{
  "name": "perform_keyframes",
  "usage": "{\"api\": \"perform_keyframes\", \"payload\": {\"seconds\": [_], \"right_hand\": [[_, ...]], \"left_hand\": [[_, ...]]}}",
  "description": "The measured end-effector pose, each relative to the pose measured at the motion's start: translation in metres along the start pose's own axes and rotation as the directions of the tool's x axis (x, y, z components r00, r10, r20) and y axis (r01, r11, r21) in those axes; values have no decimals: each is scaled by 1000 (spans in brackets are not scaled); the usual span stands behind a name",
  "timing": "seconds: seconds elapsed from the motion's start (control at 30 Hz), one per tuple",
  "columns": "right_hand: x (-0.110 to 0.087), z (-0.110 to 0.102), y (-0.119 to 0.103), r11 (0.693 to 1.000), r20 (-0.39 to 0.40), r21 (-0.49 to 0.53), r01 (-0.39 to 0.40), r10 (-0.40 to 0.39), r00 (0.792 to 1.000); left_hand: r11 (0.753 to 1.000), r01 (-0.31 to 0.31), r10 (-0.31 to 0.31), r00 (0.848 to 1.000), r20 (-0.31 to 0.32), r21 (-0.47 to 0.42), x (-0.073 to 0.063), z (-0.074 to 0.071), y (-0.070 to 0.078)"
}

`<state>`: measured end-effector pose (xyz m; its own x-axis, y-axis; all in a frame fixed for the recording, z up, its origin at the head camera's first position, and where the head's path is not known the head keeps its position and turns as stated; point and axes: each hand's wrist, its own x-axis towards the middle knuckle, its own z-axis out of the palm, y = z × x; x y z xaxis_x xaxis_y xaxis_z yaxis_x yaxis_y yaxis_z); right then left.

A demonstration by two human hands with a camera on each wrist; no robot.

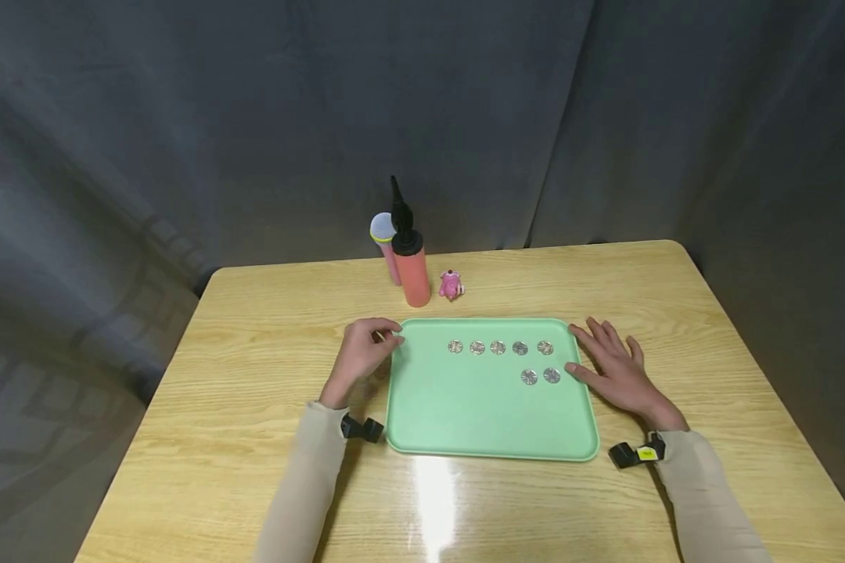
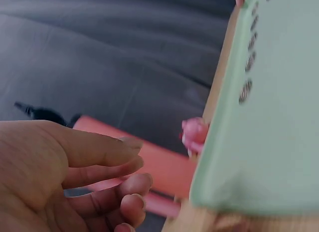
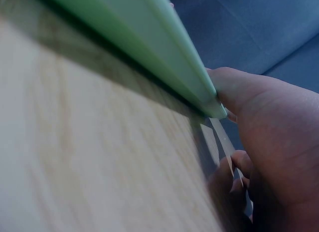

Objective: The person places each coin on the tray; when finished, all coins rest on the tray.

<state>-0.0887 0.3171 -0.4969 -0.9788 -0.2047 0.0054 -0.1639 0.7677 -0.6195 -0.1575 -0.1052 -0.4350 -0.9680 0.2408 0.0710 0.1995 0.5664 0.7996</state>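
A mint-green tray (image 1: 465, 422) lies on the wooden table. Several round, coin-like silver pieces (image 1: 498, 348) form a row along its far side, and two more coin-like pieces (image 1: 529, 377) sit below the row's right end. My left hand (image 1: 366, 349) is at the tray's far left corner; the left wrist view shows its fingers (image 2: 104, 151) loosely bent, apart from the rim and holding nothing. On the other side, my right hand (image 1: 616, 375) has its fingers spread over the tray's right edge. Its thumb (image 3: 227, 90) touches the rim in the right wrist view.
Behind the tray stand a coral-red hand pump (image 1: 413, 277) with a black nozzle and a pink toy microphone (image 1: 382, 228) partly hidden by it. A small pink figure (image 1: 451, 285) sits to their right. Grey curtains (image 1: 324, 141) hang around the table (image 1: 253, 375).
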Motion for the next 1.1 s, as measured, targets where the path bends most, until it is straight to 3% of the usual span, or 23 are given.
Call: {"api": "perform_keyframes", "payload": {"seconds": [0.23,0.57,0.7,0.93,1.1], "right_hand": [[0,-3,-2,1000,10,-3,-1,1,1000],[-1,-2,0,1000,-6,0,1,-1,1000],[-1,-2,0,1000,-1,-3,-4,4,1000],[0,-1,-1,1000,-1,-10,-4,4,1000],[1,-1,-2,1000,3,-8,-4,4,1000]], "left_hand": [[995,93,-93,996,-1,37,-12,-18,-26],[981,164,-175,978,109,105,-26,-31,-55],[976,168,-185,975,122,140,-30,-35,-58],[977,113,-142,978,154,183,-34,-36,-61],[973,100,-131,981,141,207,-34,-34,-61]]}}
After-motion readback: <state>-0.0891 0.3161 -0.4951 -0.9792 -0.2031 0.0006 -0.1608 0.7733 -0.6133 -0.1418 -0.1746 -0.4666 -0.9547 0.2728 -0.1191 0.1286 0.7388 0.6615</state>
